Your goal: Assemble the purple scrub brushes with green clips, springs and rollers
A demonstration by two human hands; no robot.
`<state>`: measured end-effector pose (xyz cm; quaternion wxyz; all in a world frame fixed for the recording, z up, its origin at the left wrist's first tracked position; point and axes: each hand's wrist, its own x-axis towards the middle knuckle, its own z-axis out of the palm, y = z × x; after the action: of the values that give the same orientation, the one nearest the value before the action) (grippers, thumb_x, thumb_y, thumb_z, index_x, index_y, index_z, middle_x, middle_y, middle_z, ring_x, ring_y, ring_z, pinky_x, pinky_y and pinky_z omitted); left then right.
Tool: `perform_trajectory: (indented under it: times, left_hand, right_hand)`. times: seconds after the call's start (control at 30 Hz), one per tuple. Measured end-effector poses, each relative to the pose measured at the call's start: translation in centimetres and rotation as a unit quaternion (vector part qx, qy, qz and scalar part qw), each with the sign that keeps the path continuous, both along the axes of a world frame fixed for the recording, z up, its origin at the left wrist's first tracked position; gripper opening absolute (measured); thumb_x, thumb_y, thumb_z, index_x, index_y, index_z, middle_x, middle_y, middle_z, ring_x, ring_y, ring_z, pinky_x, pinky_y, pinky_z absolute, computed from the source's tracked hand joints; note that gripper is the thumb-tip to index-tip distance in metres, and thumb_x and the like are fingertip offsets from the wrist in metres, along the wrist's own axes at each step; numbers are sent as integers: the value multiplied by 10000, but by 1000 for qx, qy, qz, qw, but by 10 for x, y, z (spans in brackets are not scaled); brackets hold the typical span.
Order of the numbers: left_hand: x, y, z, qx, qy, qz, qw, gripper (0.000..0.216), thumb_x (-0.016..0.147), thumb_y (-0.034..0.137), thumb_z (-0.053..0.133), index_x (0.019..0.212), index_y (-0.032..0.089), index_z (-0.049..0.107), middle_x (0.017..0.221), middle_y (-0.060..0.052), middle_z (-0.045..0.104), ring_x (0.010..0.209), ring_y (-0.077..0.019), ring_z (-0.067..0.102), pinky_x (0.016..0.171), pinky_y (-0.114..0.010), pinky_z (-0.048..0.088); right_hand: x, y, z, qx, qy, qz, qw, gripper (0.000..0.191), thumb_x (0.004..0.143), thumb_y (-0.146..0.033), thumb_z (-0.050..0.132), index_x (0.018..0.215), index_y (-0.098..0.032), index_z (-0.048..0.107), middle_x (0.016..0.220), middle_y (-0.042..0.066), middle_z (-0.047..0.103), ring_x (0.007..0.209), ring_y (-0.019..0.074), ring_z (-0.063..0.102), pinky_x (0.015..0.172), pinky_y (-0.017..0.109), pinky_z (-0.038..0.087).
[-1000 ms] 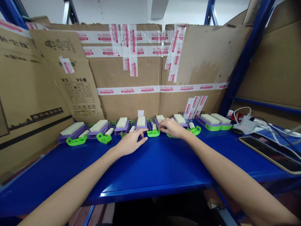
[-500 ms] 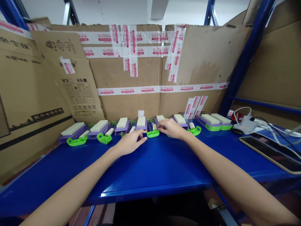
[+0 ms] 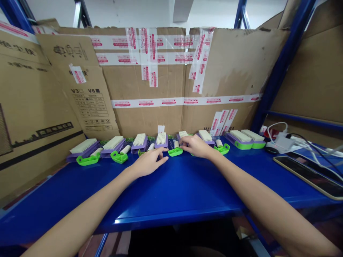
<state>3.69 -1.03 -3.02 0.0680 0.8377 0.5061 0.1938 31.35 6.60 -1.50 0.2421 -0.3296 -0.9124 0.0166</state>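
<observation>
The middle green cap (image 3: 175,152) lies on the blue surface (image 3: 171,192) between the two hands, with a white roller (image 3: 176,144) just behind it; whether roller and cap are joined I cannot tell. The left hand (image 3: 148,163) is to the cap's left, palm down, thumb and forefinger spread apart, the forefinger's tip right beside the cap (touching or not, the view does not settle it); I see nothing held in it. The right hand (image 3: 196,146) is to the cap's right, fingers bent and bunched narrowly, tips beside the roller; anything they grip is hidden.

Behind the cap stand two purple-bodied brushes, the left-hand brush (image 3: 161,138) plain to see, the right-hand brush (image 3: 183,134) partly covered by the fingers; well to the cap's left lie two more caps, a nearer one (image 3: 119,157) and a farther one (image 3: 88,160); well to its right sits a pair of brushes (image 3: 245,139) with green ends on, and beyond them a phone (image 3: 308,175).

The step in hand, I judge, is fine finger work on the parts around the cap; the next move would call for a light, narrow pinch from the right hand and a steadying left, since neighbouring pieces crowd close.
</observation>
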Motion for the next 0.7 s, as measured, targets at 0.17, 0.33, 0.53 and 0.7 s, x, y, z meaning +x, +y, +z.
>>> perform_trajectory:
  times: [0.17,0.33,0.53,0.7]
  left_hand:
    - [2,-2,2,-15,11,19,1000,514,1068,540,501,1502,278,586,1086,-30,774,882,-240,724,745,-353,485]
    - [3,-3,3,-13,7,18,1000,529,1061,539,507,1519,280,572,1123,-36,770,869,-232,713,748,-357,491]
    - [2,-3,3,-15,1,15,1000,559,1057,539,507,1554,286,531,1183,-48,746,846,-217,695,725,-352,491]
    - [3,-4,3,-20,-5,17,1000,594,1050,541,502,1595,308,466,1244,-53,707,820,-205,679,707,-346,480]
  right_hand:
    - [1,3,-3,-9,-13,-8,1000,6,995,-184,734,991,-188,731,860,22,780,797,183,682,750,283,395]
    - [1,4,-4,-10,-20,-12,1000,22,981,-189,753,966,-189,736,878,31,789,813,192,687,744,285,393]
    - [3,3,0,-10,-22,-17,1000,22,990,-199,738,993,-197,759,924,33,805,843,186,709,769,271,432]
    - [18,9,11,15,-12,-66,998,110,1031,-266,690,1063,-199,771,1016,67,813,943,218,723,852,302,467]
